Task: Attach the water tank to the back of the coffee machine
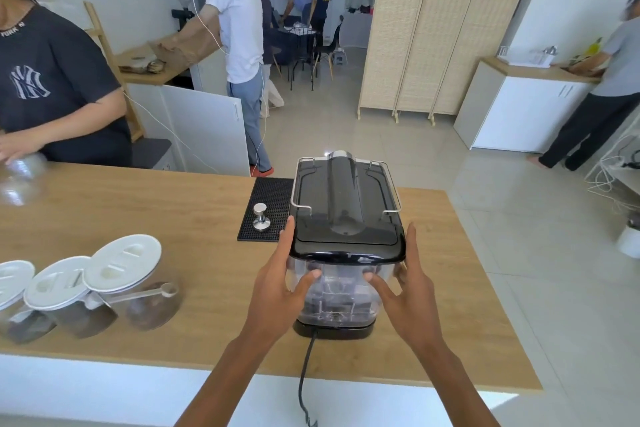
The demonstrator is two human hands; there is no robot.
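A black coffee machine (346,198) stands on the wooden counter (173,225) with its back toward me. A clear water tank (341,291) with a dark lid sits against that back, upright on the machine's base. My left hand (277,284) grips the tank's left side, thumb on its rear face and fingers up along the lid edge. On the tank's right side, my right hand (405,288) holds it the same way. A black power cord (306,367) runs from under the tank over the counter's near edge.
A black rubber mat (273,194) with a metal tamper (259,217) lies left of the machine. Three glass jars with white lids (121,263) and a scoop stand at the left. A person in a dark shirt (52,87) works across the counter; others stand further back.
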